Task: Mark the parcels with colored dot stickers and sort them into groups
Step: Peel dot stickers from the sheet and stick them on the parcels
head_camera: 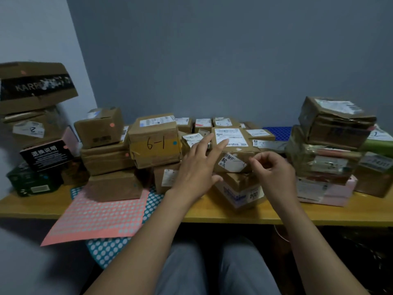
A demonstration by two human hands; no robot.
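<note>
Cardboard parcels crowd the back of a yellow table (244,216). My left hand (198,167) reaches forward with straight fingers, its fingertips at the white label of a brown parcel (234,145) in the middle. My right hand (274,171) hovers just right of that parcel with fingers curled and thumb near the fingertips; whether it pinches a sticker is too small to tell. A pink sheet of dot stickers (100,216) lies at the table's front left, over a blue sheet (106,250). The parcel marked "6-1" (156,143) carries a blue dot; the box to its left (100,128) carries a pink dot.
A tall stack of boxes (32,107) stands at the left against the wall, with a black box (45,154) and a green one (32,182) below. Another stack (331,141) rises at the right over a pink package (327,192). A blue crate (276,132) shows at the back.
</note>
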